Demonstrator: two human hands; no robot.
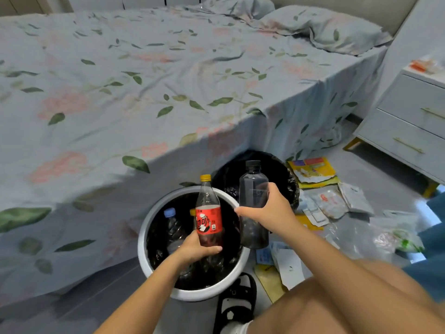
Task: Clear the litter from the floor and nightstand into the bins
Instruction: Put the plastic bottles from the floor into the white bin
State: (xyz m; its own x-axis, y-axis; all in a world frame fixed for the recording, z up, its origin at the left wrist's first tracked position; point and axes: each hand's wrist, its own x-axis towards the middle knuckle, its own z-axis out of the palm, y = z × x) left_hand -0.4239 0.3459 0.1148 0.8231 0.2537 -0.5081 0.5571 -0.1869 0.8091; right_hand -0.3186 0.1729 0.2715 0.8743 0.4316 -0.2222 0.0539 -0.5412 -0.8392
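Observation:
My left hand (192, 247) grips the base of a red-labelled cola bottle (208, 213) with a yellow cap, upright over the white bin (144, 237). That bin has a black liner and holds a clear bottle with a blue cap (172, 225). My right hand (267, 208) holds a dark bottle with a black cap (253, 184) upright at the white bin's right rim. Behind stands a black-lined bin (286, 174). Wrappers and packets (313, 172) litter the floor to the right, with clear plastic bags (375, 237). Orange-and-white litter (423, 65) lies on the nightstand (409, 121).
The bed with a floral sheet (144, 92) fills the left and back, close behind the bins. A black sandal on my foot (237, 307) is planted beside the white bin. My bare knee (337, 304) fills the lower right. Papers (286, 266) lie by the sandal.

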